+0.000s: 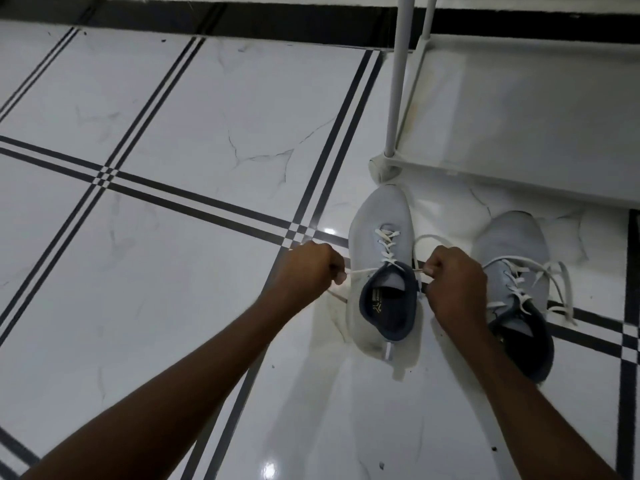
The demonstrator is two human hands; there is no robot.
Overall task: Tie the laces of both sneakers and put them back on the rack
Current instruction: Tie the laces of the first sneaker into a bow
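Note:
Two light grey sneakers with dark collars stand on the tiled floor, toes pointing away from me. The left sneaker [379, 233] has its white lace [387, 245] stretched sideways across the collar. My left hand [310, 266] is closed on the lace's left end. My right hand [453, 282] is closed on the right end, with a loop arching above it. The right sneaker [510, 244] sits just right of my right wrist, partly hidden by it, its white laces [554, 282] lying loose over its side and the floor.
A white shoe rack [519, 109] with a thin upright pole [398, 81] stands just beyond the sneakers at upper right. White marble-look floor tiles with dark double stripes [194, 192] spread to the left. A dark skirting band [242, 19] runs along the far wall.

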